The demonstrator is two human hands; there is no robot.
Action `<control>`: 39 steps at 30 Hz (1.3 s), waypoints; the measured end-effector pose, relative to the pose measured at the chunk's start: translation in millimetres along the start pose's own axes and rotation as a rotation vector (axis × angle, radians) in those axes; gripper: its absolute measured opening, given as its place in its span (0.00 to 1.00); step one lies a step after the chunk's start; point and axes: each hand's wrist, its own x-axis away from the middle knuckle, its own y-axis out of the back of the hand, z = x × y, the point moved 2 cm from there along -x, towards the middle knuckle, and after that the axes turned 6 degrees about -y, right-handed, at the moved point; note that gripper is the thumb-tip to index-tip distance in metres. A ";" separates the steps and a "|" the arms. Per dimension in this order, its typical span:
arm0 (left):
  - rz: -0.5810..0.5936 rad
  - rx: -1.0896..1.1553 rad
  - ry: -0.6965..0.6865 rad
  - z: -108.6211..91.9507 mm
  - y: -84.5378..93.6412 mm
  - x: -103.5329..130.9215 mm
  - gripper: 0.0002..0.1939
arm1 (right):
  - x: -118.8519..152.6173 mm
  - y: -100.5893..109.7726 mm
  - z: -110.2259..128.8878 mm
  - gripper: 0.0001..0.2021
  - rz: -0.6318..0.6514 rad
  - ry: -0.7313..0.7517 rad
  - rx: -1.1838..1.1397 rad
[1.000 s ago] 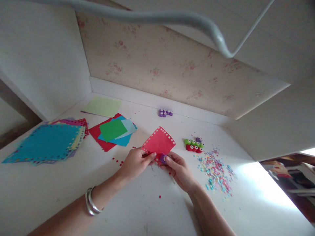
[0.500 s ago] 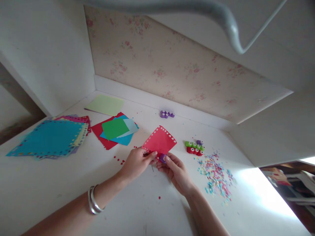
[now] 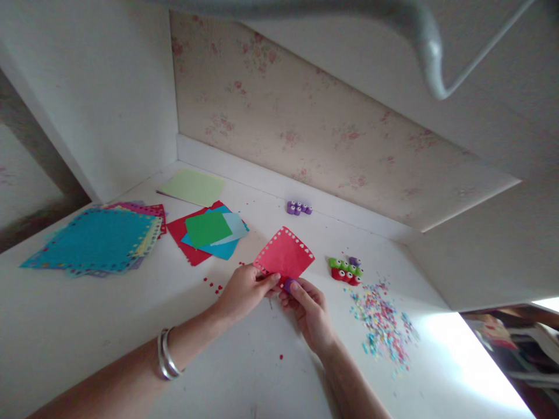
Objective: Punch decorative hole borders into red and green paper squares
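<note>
A red sheet of paper (image 3: 285, 254) with small shapes punched along its edges is held up over the white table. My left hand (image 3: 245, 291) pinches its lower left edge between thumb and fingers. At the sheet's lower corner sits a small purple craft punch (image 3: 288, 285), with my right hand (image 3: 310, 305) closed around it and the thumb on its top. The fingers partly cover the punch. Several red punched bits (image 3: 213, 285) lie on the table beside my left hand.
Punched blue sheets (image 3: 96, 238) lie stacked at left, near a green sheet (image 3: 208, 228) on red and blue paper. Pale green paper (image 3: 192, 186) is behind. Purple punches (image 3: 299, 208) stand at the back, green and red punches (image 3: 346, 272) at right, beside scattered confetti (image 3: 384, 320).
My right thumb has pressed down over the top of the purple punch, covering its white button. The view has shifted slightly. Both hands keep their hold.
</note>
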 end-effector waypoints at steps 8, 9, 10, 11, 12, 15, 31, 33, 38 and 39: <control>-0.004 0.028 0.006 -5.7 -2.6 1.2 0.17 | 1.8 -2.4 1.5 0.12 -0.032 0.016 -0.026; -0.009 0.027 0.009 -6.0 -2.5 1.1 0.17 | 1.8 -2.5 1.3 0.12 -0.032 0.016 -0.028; -0.014 0.025 0.011 -6.1 -2.3 1.0 0.17 | 1.7 -2.7 1.1 0.11 -0.031 0.017 -0.028; -0.020 0.023 0.012 -6.2 -2.1 0.7 0.16 | 1.7 -2.8 1.0 0.11 -0.032 0.020 -0.028; -0.026 0.022 0.012 -6.1 -1.7 0.5 0.16 | 1.6 -3.0 0.8 0.11 -0.032 0.023 -0.028; -0.028 0.017 0.009 -5.7 -1.2 0.1 0.15 | 1.2 -3.4 0.5 0.11 -0.022 0.027 -0.028; -0.054 0.029 0.009 -7.7 3.4 -1.4 0.17 | 2.5 3.0 -1.8 0.15 -0.019 -0.001 -0.070; -0.077 0.068 0.028 -8.9 4.3 -1.8 0.17 | 2.9 7.2 -0.1 0.15 -0.037 0.002 -0.084; -0.102 0.114 0.051 -5.7 6.0 -3.5 0.18 | 1.7 16.5 5.5 0.15 -0.067 0.009 -0.125; -0.101 0.112 0.052 -4.7 6.3 -4.0 0.18 | 1.5 17.5 6.3 0.15 -0.071 0.013 -0.128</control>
